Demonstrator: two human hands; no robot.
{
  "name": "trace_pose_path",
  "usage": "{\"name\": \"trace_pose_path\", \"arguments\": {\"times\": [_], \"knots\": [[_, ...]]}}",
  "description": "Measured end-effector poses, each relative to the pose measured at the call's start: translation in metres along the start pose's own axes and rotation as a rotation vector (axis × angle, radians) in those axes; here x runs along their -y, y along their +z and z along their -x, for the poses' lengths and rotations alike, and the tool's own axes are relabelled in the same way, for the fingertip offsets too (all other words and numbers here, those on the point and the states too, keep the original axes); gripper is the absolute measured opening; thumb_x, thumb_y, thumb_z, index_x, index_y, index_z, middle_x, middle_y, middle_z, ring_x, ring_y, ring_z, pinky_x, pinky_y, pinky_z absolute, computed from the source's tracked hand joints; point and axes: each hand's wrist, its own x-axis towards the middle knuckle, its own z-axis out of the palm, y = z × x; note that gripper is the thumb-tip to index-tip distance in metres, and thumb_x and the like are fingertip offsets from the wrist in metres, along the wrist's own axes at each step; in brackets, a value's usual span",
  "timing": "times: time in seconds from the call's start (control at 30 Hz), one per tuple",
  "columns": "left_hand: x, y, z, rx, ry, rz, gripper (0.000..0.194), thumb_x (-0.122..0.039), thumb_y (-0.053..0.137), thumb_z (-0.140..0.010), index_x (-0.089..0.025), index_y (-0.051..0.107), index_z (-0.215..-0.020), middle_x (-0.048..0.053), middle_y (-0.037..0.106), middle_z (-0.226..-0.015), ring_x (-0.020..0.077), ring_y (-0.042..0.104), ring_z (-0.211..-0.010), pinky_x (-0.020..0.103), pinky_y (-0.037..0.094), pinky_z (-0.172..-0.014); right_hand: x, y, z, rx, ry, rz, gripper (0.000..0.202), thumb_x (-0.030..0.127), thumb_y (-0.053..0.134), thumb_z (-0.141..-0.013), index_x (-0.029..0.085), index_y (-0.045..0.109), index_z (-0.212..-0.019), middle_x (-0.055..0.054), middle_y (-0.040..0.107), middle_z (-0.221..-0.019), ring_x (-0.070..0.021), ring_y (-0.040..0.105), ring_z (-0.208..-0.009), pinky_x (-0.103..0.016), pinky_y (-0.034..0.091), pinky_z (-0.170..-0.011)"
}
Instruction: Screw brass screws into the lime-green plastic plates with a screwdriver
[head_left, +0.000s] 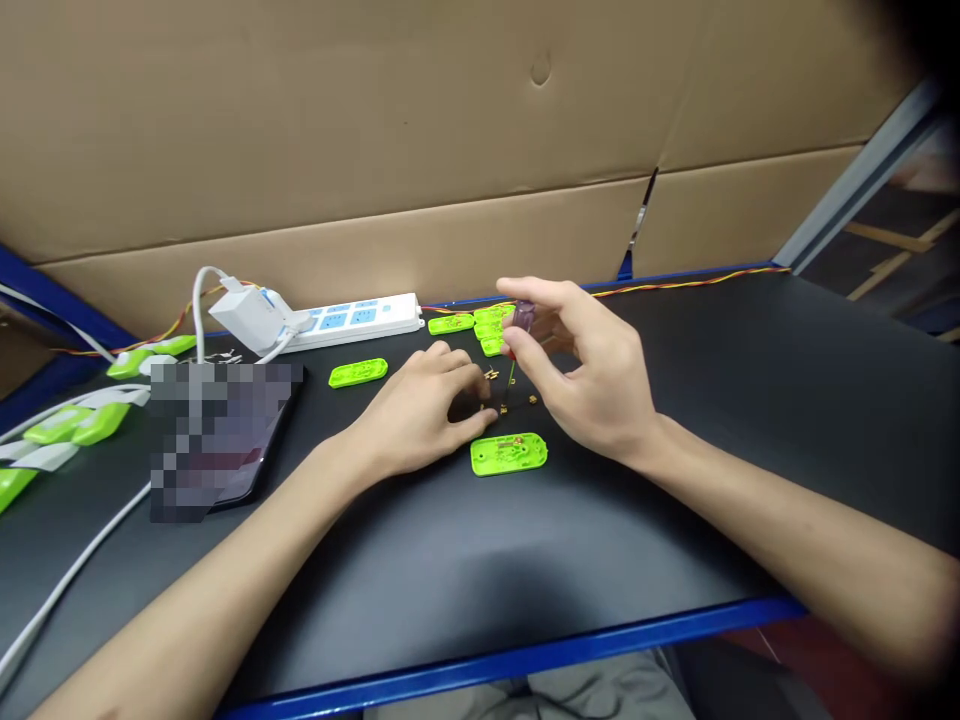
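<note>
My right hand (592,375) grips a screwdriver (524,317) by its dark, see-through handle. The thin shaft points down at small brass pieces (533,400) lying on the black tabletop. To the left, my left hand (424,410) rests low over the table, thumb and index finger curled close together by the screwdriver's tip. A bit of brass shows between those fingers, but its shape is unclear. Just in front of both hands lies a bright green plastic housing half (509,455), its inner side up with a coppery part in it.
Further green housings (358,373) lie behind the hands. A white power strip (352,322) with a plugged-in charger (251,318) stands along the cardboard wall. At left are a dark tablet-like device (262,440), partly pixelated, white cables, and green-and-white pieces (101,423). A blue edge (517,660) borders the table.
</note>
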Motion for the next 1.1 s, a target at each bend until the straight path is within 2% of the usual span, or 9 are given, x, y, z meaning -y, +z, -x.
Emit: {"name": "trace_pose_path", "arguments": {"times": [0.1, 0.33, 0.5, 0.63, 0.73, 0.87, 1.1], "knots": [[-0.003, 0.000, -0.001, 0.036, -0.020, -0.041, 0.023, -0.041, 0.060, -0.087, -0.019, 0.063, -0.081, 0.004, 0.063, -0.087, 0.0229, 0.049, -0.087, 0.036, 0.039, -0.078, 0.000, 0.000, -0.001, 0.013, -0.011, -0.005, 0.032, 0.023, 0.052, -0.094, 0.024, 0.055, -0.125, -0.004, 0.068, -0.106, -0.0174, 0.069, -0.094, -0.035, 0.061, -0.086], [-0.004, 0.000, -0.002, 0.024, -0.024, -0.078, 0.021, -0.032, 0.053, -0.090, -0.018, 0.066, -0.081, 0.004, 0.065, -0.085, 0.0216, 0.051, -0.084, 0.036, 0.040, -0.078, 0.001, 0.001, -0.001, -0.005, -0.027, -0.003, 0.031, 0.021, 0.053, -0.093, 0.025, 0.056, -0.124, -0.003, 0.068, -0.107, -0.0169, 0.068, -0.093, -0.035, 0.061, -0.085], [0.000, 0.003, -0.002, 0.007, -0.077, 0.050, 0.024, -0.028, 0.049, -0.093, -0.017, 0.069, -0.083, 0.004, 0.067, -0.083, 0.0191, 0.054, -0.080, 0.034, 0.043, -0.078, 0.000, 0.000, -0.001, 0.006, -0.030, -0.011, 0.033, 0.019, 0.053, -0.093, 0.024, 0.055, -0.125, -0.003, 0.068, -0.105, -0.0167, 0.068, -0.094, -0.033, 0.061, -0.085], [0.003, 0.003, -0.002, -0.025, -0.117, 0.088, 0.023, -0.029, 0.050, -0.092, -0.018, 0.070, -0.092, 0.004, 0.070, -0.090, 0.0202, 0.057, -0.086, 0.035, 0.045, -0.082, -0.001, 0.000, -0.001, 0.000, -0.037, 0.000, 0.032, 0.020, 0.053, -0.093, 0.024, 0.056, -0.125, -0.003, 0.068, -0.103, -0.0161, 0.068, -0.090, -0.033, 0.061, -0.082], [0.005, 0.002, -0.001, -0.024, -0.090, 0.100, 0.022, -0.030, 0.052, -0.092, -0.020, 0.070, -0.099, 0.003, 0.070, -0.097, 0.0209, 0.058, -0.092, 0.035, 0.045, -0.083, 0.000, 0.000, -0.001, 0.000, -0.041, -0.002, 0.032, 0.020, 0.054, -0.093, 0.023, 0.056, -0.125, -0.003, 0.068, -0.104, -0.0159, 0.068, -0.092, -0.033, 0.061, -0.085], [0.010, 0.001, 0.000, 0.024, -0.043, 0.099, 0.019, -0.029, 0.053, -0.092, -0.021, 0.070, -0.097, 0.002, 0.069, -0.097, 0.0204, 0.057, -0.092, 0.034, 0.045, -0.083, 0.000, 0.000, -0.001, -0.003, -0.040, -0.014, 0.032, 0.018, 0.053, -0.093, 0.023, 0.056, -0.124, -0.003, 0.068, -0.105, -0.0163, 0.069, -0.093, -0.033, 0.061, -0.085], [0.019, -0.005, 0.001, -0.007, -0.028, 0.092, 0.019, -0.029, 0.052, -0.094, -0.021, 0.069, -0.095, 0.002, 0.070, -0.096, 0.0202, 0.056, -0.092, 0.033, 0.043, -0.083, 0.001, 0.000, -0.003, -0.002, -0.057, -0.007, 0.030, 0.018, 0.052, -0.093, 0.024, 0.056, -0.123, -0.003, 0.068, -0.109, -0.0163, 0.068, -0.091, -0.035, 0.062, -0.084]]}}
